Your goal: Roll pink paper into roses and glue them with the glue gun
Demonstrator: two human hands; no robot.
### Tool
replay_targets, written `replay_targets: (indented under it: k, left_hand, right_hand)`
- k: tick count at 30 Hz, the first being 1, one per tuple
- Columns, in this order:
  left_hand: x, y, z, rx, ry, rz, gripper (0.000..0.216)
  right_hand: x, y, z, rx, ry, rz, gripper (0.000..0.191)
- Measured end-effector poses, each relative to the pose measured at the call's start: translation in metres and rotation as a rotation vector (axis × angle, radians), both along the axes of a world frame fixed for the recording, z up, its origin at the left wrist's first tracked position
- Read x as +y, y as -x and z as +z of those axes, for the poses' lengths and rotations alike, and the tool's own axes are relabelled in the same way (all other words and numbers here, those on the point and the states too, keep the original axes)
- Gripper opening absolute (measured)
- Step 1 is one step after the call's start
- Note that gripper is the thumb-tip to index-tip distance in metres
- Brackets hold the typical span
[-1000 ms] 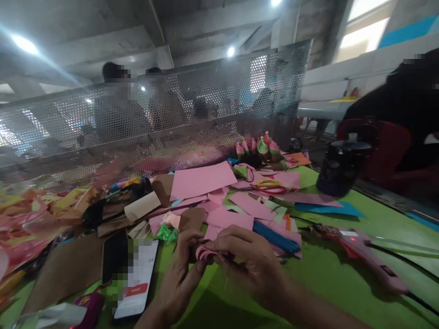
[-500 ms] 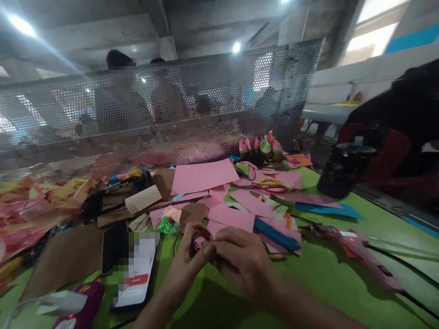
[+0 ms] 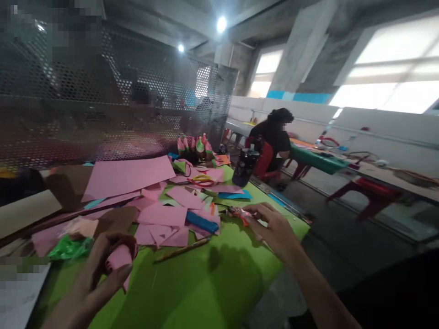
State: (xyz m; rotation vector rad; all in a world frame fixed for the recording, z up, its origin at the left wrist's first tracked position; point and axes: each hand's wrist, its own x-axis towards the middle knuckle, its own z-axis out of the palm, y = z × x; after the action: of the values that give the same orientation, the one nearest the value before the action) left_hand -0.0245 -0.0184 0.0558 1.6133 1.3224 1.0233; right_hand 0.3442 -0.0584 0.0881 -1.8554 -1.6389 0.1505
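My left hand (image 3: 87, 283) is closed around a rolled piece of pink paper (image 3: 119, 258), with a loose end hanging below the fingers. At the right side of the green table (image 3: 164, 297), my right hand (image 3: 276, 228) has its fingers closed on a pink hot glue gun (image 3: 240, 213). The gun's nozzle end points left, and its handle is mostly hidden behind the hand. Between the hands lies a pencil (image 3: 181, 250). Several cut pieces of pink paper (image 3: 163, 214) lie beyond it, with a blue rolled item (image 3: 202, 222) on them.
Scissors (image 3: 201, 180) lie farther back among the papers. Small pink and green swirled crafts (image 3: 200, 145) stand near the perforated metal screen (image 3: 164, 119). A dark bottle (image 3: 245, 167) stands at the table's right edge. A crumpled green wrapper (image 3: 70, 246) is beside my left hand. A seated person (image 3: 270, 135) is beyond.
My hands have parted. The left keeps the rolled pink paper, while the right has let go of it and reached right to the glue gun. The view has turned right.
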Motion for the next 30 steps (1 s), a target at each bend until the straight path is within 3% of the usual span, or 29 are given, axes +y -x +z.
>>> replay_targets:
  k: [1,4,9,14,18,19,21,23,26,30]
  left_hand:
    - [-0.001,0.0,-0.001,0.018,-0.001,-0.015,0.041]
    - [-0.003,0.0,-0.002,0.046,-0.019,-0.038,0.042]
    - [-0.005,-0.003,-0.002,0.101,-0.031,-0.03,0.045]
    - [-0.005,-0.006,0.003,0.1,-0.02,-0.067,0.041]
    - [-0.006,-0.008,0.007,0.077,-0.005,-0.061,0.038]
    - [-0.006,-0.008,0.007,0.065,-0.001,-0.068,0.037]
    - [-0.005,-0.008,0.008,0.047,0.019,-0.084,0.036]
    - [-0.003,-0.007,0.008,0.013,0.024,-0.131,0.036]
    - [0.001,-0.002,0.008,0.012,0.028,-0.186,0.038]
    - [0.002,0.0,0.012,-0.004,0.053,-0.199,0.035]
  right_hand:
    - [-0.006,-0.013,-0.004,-0.076,0.084,-0.135,0.023]
    - [-0.013,-0.037,-0.019,-0.087,0.175,-0.277,0.024]
    - [-0.001,-0.045,-0.037,0.066,0.311,-0.233,0.026]
    - [0.011,-0.048,-0.032,0.218,0.281,-0.23,0.017]
    - [0.005,-0.033,-0.012,0.404,0.137,-0.124,0.028]
    - [0.003,-0.026,-0.007,0.611,0.069,-0.094,0.029]
    - [0.004,-0.009,0.002,0.958,0.077,-0.035,0.028]
    - [0.011,0.01,0.009,1.158,0.103,0.087,0.026]
    - [0.029,0.041,0.018,1.233,0.093,0.235,0.022]
    - [0.053,0.076,0.029,1.133,0.17,0.414,0.02]
